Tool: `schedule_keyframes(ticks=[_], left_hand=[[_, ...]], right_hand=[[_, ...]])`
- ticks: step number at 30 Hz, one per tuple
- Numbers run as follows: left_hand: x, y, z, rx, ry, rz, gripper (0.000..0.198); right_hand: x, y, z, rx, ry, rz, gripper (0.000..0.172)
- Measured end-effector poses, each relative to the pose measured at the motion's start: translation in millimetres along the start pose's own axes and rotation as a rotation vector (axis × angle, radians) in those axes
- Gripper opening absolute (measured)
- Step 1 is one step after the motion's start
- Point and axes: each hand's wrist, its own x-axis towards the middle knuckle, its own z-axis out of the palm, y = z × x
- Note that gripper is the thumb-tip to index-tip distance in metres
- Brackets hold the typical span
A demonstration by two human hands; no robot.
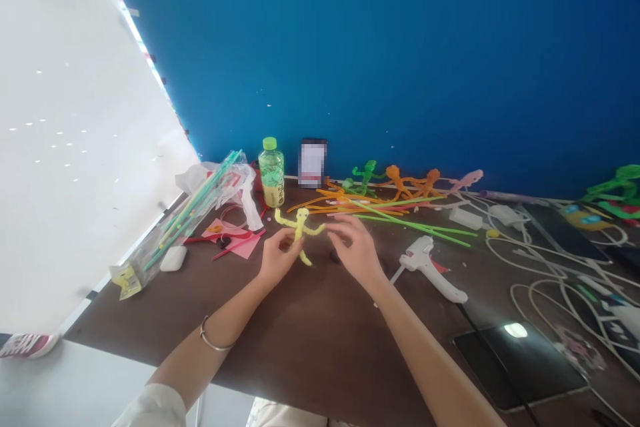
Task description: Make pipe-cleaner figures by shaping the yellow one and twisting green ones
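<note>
Just above the dark brown table [310, 340], in front of the blue wall, a yellow pipe-cleaner figure [301, 225] is held up between the two hands. The left hand [277, 258] has it: thumb and forefinger are pinched together on the lower body, just beneath the spread arms. The figure stands roughly upright, its long axis running from the looped head at the top down to a leg that trails towards the table. Its arms stretch sideways, left and right. The right hand [353, 248] is just beside the figure, with fingers loosely apart and curled. Its fingertips [331, 230] sit at the tip of the figure's near arm, but I cannot tell whether they touch it. So the figure lies to the left of the right hand's fingers, and the left hand is the nearer one.

A green-capped bottle [271, 175] stands behind, a bag of pipe cleaners [186, 221] lies to the left, and a white glue gun [431, 267] lies to the right. Finished figures [400, 180] line the wall above loose stems [406, 217]
</note>
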Motion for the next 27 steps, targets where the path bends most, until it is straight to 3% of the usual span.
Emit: schedule_keyframes(ticks=[4,12,27], left_hand=[[-2,1,1.5,-0.009,-0.059,0.007,0.023],[-5,7,0.9,-0.023,-0.146,0.018,0.021],[-7,9,1.9,-0.051,-0.166,-0.014,0.022]], right_hand=[[14,-8,7,0.065,0.084,-0.03,0.018],[23,-9,19,0.357,-0.046,0.176,0.025],[19,-6,24,0.499,-0.065,0.237,0.021]])
